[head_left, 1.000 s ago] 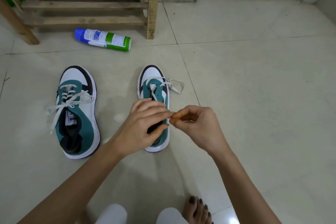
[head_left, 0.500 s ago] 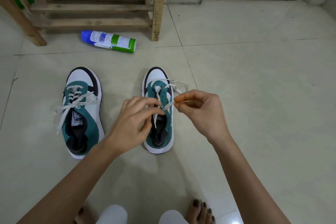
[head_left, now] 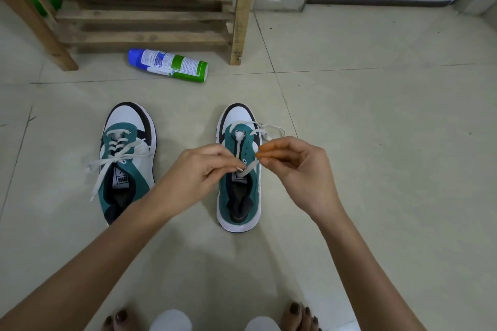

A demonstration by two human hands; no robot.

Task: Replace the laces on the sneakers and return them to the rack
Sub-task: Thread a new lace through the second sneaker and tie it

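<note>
Lace (head_left: 249, 167) pinched above sneaker (head_left: 239, 204) by left hand (head_left: 204, 169); right hand (head_left: 298, 169) pinches it alongside.

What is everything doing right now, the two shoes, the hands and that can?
Laced sneaker: laced, ends loose, untied.
Other sneaker: only toe-end eyelets threaded.
Lace: pinched between both hands.
Left hand: pinching the lace.
Right hand: pinching the lace.
Spray can: lying on its side.

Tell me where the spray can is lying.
In the head view, the spray can lies on its side on the floor, upper left of centre, just before the wooden rack, beyond the laced sneaker.
</note>
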